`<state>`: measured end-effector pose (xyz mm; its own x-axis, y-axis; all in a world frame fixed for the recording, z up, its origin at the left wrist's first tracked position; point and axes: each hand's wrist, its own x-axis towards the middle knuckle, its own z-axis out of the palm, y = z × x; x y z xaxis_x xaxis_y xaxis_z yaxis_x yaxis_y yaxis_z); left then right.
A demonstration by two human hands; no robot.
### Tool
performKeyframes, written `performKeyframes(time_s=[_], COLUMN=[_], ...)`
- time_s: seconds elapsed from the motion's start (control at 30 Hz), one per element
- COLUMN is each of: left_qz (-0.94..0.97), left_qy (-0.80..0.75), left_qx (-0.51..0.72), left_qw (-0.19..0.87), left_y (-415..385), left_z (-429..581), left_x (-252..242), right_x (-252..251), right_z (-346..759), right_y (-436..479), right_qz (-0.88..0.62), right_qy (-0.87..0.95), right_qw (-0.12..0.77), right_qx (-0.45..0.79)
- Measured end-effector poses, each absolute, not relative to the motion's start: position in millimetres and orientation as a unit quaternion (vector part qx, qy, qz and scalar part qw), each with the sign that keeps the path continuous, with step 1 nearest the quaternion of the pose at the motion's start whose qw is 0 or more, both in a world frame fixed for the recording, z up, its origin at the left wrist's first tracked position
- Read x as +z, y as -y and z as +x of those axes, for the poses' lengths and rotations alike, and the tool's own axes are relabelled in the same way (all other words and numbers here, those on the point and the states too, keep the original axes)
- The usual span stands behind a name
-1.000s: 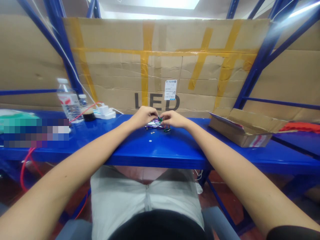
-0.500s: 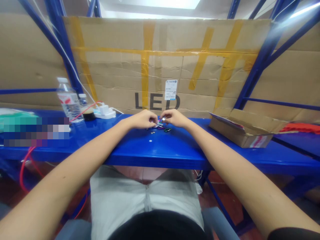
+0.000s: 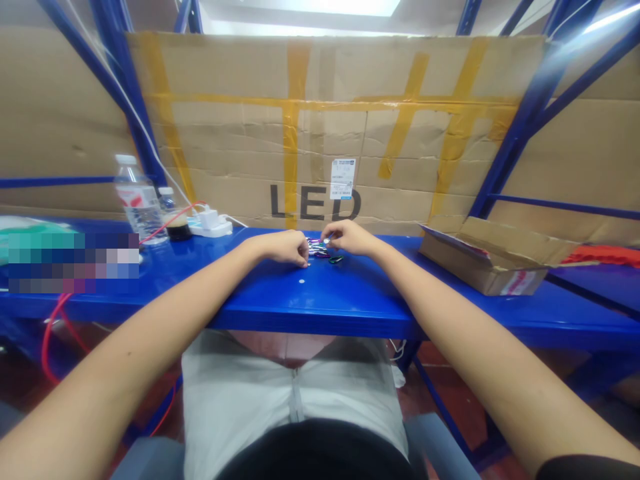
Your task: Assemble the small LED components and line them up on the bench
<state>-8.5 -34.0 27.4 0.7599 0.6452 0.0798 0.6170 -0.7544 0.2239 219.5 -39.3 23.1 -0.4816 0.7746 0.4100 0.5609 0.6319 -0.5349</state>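
My left hand [image 3: 293, 248] is closed and low over the blue table, its fingertips pinched at a small shiny piece [image 3: 309, 265] that they mostly hide. Across from it, my right hand [image 3: 349, 237] holds a small round white piece [image 3: 326, 241] between thumb and fingers. Between both hands lies a little pile of shiny, multicoloured metallic pieces [image 3: 317, 249], too small to name. A dark green oval piece [image 3: 335, 260] rests at the pile's near right side. Closer to me, a small white disc [image 3: 301, 281] lies flat on the table.
On the right stands an open cardboard box [image 3: 510, 283], with something red [image 3: 607, 255] beyond it. A water bottle [image 3: 137, 203], a small bottle of dark liquid [image 3: 175, 217] and a white power strip [image 3: 214, 228] are at the left. A large cardboard sheet [image 3: 240, 147] backs the table [image 3: 320, 320].
My left hand has moved off the pile toward me, down to the small shiny piece in front. My right hand has barely moved and keeps the white piece.
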Motion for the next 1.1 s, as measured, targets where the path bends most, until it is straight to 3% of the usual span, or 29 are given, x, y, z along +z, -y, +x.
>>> performKeyframes(time_s=[0.27, 0.6, 0.77, 1.1], left_qz=[0.927, 0.897, 0.900, 0.899], left_qy=[-0.353, -0.234, -0.197, -0.204], left_qx=[0.098, 0.375, 0.388, 0.386], left_qw=[0.077, 0.026, -0.020, -0.012], left_y=[38.5, 49.4, 46.4, 48.2], left_z=[-9.2, 4.1, 10.1, 12.1], left_x=[31.0, 37.2, 33.0, 32.0], right_x=[22.9, 22.9, 23.0, 25.3], right_z=[218.1, 214.0, 211.9, 208.7], right_y=[40.3, 45.7, 47.5, 50.9], right_qz=[-0.401, -0.405, -0.386, -0.380], right_qy=[0.839, 0.806, 0.807, 0.799], right_qw=[0.324, 0.323, 0.322, 0.331], right_qx=[0.173, 0.288, 0.310, 0.329])
